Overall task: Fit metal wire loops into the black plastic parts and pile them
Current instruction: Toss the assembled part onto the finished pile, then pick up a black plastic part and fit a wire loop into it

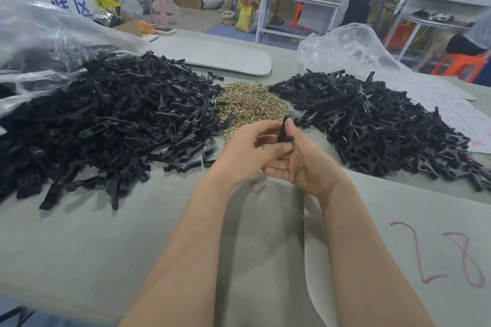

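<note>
**Colour log, bench**

The black part [283,130] I hold: plain matte black; wire loops [249,106]: brassy gold; left heap [106,114]: solid black; right heap [372,125]: black, flecked with metal glints; table cover [106,233]: grey-green; scrawled numeral [451,255]: red.

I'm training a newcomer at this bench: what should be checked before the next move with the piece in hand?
1. Black plastic part gripped: ok, held upright between the left hand and right hand.
2. Wire loop seated in that part: cannot tell, the fingers hide the joint.
3. Wire loop pile at hand: ok, it lies just beyond the hands.
4. Fitted-parts pile on the right: ok, wires glint among its parts.
5. Unfitted-parts pile on the left: ok, well stocked.
6. Stray wire loop: not ok, it lies alone on the table by the wrists.
</note>
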{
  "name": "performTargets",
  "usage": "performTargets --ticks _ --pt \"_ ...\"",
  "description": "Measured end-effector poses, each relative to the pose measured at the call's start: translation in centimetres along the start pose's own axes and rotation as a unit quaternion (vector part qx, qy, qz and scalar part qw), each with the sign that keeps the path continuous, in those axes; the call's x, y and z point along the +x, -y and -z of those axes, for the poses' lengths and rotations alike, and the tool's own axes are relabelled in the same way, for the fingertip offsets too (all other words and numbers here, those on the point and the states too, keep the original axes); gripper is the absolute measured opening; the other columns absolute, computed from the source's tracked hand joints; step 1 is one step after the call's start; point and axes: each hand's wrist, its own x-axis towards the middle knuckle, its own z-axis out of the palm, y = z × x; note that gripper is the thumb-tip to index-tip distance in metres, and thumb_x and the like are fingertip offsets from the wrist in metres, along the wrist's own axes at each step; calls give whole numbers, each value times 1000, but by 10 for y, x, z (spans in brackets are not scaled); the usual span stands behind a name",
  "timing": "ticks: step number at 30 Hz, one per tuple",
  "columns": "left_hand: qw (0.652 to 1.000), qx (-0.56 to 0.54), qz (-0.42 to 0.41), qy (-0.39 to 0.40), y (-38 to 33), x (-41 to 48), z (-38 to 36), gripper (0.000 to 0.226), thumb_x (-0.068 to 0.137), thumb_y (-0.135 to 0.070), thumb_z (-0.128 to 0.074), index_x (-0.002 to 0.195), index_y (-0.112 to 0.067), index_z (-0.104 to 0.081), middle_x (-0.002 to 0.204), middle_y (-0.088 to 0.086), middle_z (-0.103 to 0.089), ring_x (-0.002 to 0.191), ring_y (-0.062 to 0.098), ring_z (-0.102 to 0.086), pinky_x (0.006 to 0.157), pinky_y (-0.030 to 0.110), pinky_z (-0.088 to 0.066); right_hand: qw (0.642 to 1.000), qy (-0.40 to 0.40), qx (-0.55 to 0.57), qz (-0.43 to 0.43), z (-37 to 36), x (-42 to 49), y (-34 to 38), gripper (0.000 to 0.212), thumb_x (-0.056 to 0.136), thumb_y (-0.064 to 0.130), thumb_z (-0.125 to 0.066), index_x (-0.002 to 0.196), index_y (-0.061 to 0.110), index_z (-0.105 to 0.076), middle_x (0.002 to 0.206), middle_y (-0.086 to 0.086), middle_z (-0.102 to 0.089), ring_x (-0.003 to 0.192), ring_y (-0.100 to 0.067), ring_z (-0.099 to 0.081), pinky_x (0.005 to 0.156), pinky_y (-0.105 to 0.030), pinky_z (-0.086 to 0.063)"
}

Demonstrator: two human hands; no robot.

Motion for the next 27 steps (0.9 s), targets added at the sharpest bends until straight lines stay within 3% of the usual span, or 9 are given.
performTargets --ticks 4,7,9,11,13,15,18,22,27 --pt "990 134 -10 -35 11 3 -2 17 85 -21 -69 102 -19 -68 96 -3 -68 95 12 -60 93 37 -45 979 -152 -133 31 6 -4 7 63 65 72 -61 97 17 -65 72 0 -71 51 -10 -63 49 -20 -51" --pt "973 230 -10 -15 19 6 -8 30 86 -24 -67 116 -22 -63 109 0 -60 104 16 -55 96 35 -43 935 -200 -256 140 7 -1 6 22 87 21 -66 104 7 -64 69 -4 -64 41 -3 -49 43 -15 -41" --pt "967 252 -6 -48 21 8 -10 48 87 -27 -66 133 -23 -51 126 0 -51 119 16 -46 104 28 -33 897 -306 -229 223 8 0 8 15 89 9 -62 103 4 -62 73 -3 -64 45 -4 -56 47 -16 -44" --pt "950 280 18 -137 22 9 -7 53 89 -33 -62 138 -23 -45 138 -1 -42 129 17 -35 109 31 -24 856 -411 -41 311 12 -5 19 31 90 13 -61 120 8 -52 94 -5 -63 67 -9 -66 63 -18 -51" --pt "907 342 75 -235 25 9 1 48 90 -37 -59 135 -25 -48 143 0 -38 135 20 -29 116 41 -17 844 -421 88 321 21 -9 23 69 91 24 -61 146 19 -21 125 -6 -49 89 -11 -65 83 -26 -53" --pt "870 388 140 -269 30 8 9 44 90 -34 -57 133 -26 -49 148 3 -31 140 25 -18 117 51 -3 856 -443 -70 256 19 -10 18 87 90 30 -61 150 30 3 143 -3 -37 109 -11 -58 101 -33 -44" --pt "852 410 218 -243 35 4 17 41 90 -27 -55 131 -24 -48 153 7 -19 143 32 -7 114 56 4 858 -324 -354 185 -7 -3 2 60 90 25 -61 144 21 -35 108 8 -59 93 -2 -59 76 -4 -40" --pt "837 429 251 -229 38 1 22 39 89 -29 -56 127 -22 -53 148 5 -26 137 31 -20 112 52 -10 812 -163 -555 81 -31 9 -11 37 86 32 -64 122 23 -59 115 -2 -57 105 -19 -54 86 -22 -37" --pt "847 411 261 -214 37 3 25 27 92 -27 -53 117 -20 -57 128 9 -42 117 32 -42 96 43 -32 765 -155 -623 58 -40 10 -19 35 89 30 -59 124 27 -58 126 -7 -45 118 -28 -43 97 -30 -33"
